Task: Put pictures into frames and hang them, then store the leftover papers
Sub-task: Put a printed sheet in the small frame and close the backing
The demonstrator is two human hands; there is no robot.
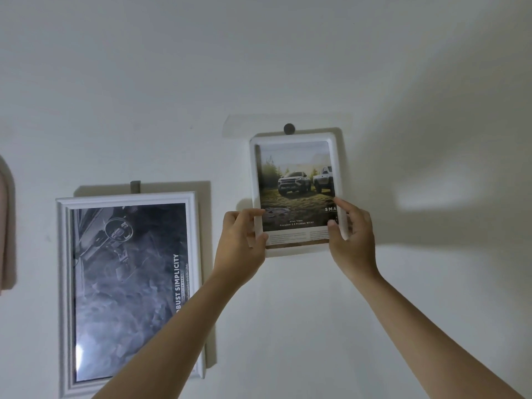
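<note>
Now both hands, left hand [241,240] and right hand [352,240], pinch the "Hilux" frame [296,194] beside "ROBUST SIMPLICITY".

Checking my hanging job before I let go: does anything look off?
In the small frame, the car picture sits skewed, leaving a brown strip along the bottom. Left hand and right hand grip its lower corners.

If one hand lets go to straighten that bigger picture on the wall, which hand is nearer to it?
Left. The left hand grips the small frame on the side facing the large frame; the right hand holds the far edge and would probably have to cross over.
</note>
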